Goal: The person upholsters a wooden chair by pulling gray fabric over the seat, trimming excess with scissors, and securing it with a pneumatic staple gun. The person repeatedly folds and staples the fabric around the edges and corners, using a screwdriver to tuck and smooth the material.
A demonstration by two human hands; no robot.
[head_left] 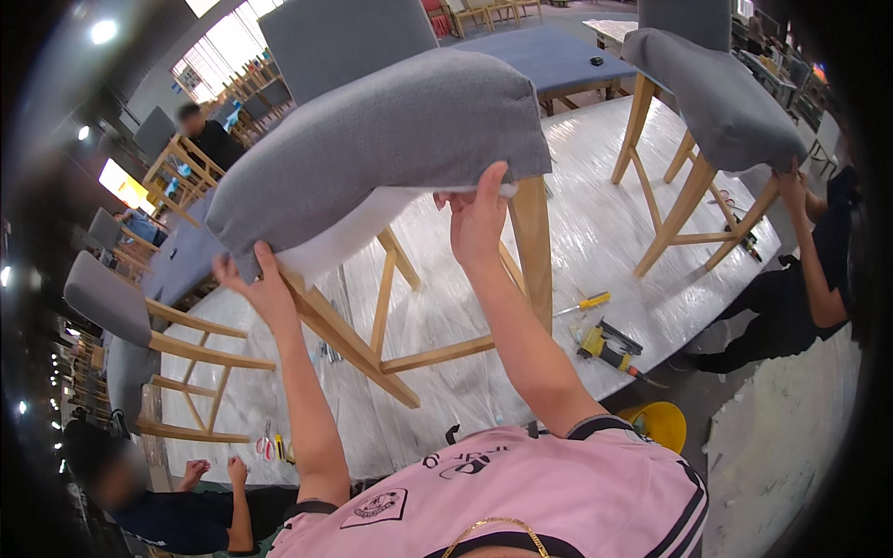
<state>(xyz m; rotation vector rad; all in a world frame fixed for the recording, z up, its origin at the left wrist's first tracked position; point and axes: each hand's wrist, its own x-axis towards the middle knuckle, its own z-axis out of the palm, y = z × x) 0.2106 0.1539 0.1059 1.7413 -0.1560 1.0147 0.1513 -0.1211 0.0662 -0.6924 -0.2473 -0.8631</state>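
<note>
A wooden chair with a grey upholstered seat point(391, 121) stands in front of me, its pale legs on the plastic-covered table. White padding point(349, 232) shows below the grey fabric along the seat's front edge. At the seat's near left corner, my left hand point(265, 293) pinches the fabric between thumb and fingers; its fingers are slightly smeared. My right hand point(479, 221) grips the fabric's lower edge near the right front leg, thumb up on the front and fingers curled beneath.
Right of the chair lie a yellow screwdriver point(586, 303) and a staple gun point(606, 346). Scissors point(267, 446) lie at the near left. Co-workers stand left and right; the right one handles another grey chair point(716, 102). A yellow bucket point(662, 426) stands beside the table point(428, 325).
</note>
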